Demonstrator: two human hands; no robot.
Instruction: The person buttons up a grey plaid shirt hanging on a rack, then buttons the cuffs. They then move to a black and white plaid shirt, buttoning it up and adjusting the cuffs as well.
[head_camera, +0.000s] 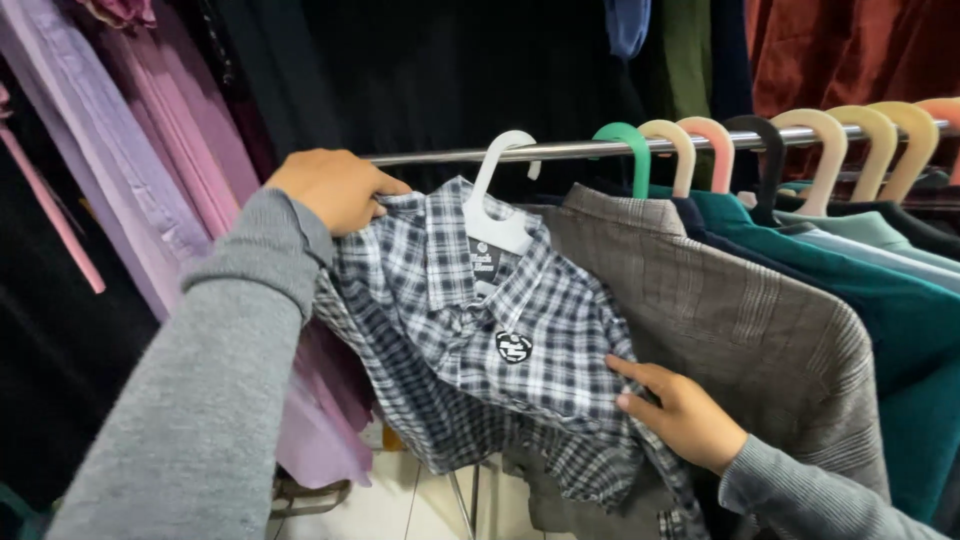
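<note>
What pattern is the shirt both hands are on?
Dark blue and white plaid shirt, on a white hanger; clearest in the head view.

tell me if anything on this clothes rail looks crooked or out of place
The plaid shirt hangs askew: it is turned face-on, tilted on its white hanger, while the other garments hang edge-on in a row along the rail. The left hand grips its shoulder and the right hand touches its side. No damage shows.
</note>
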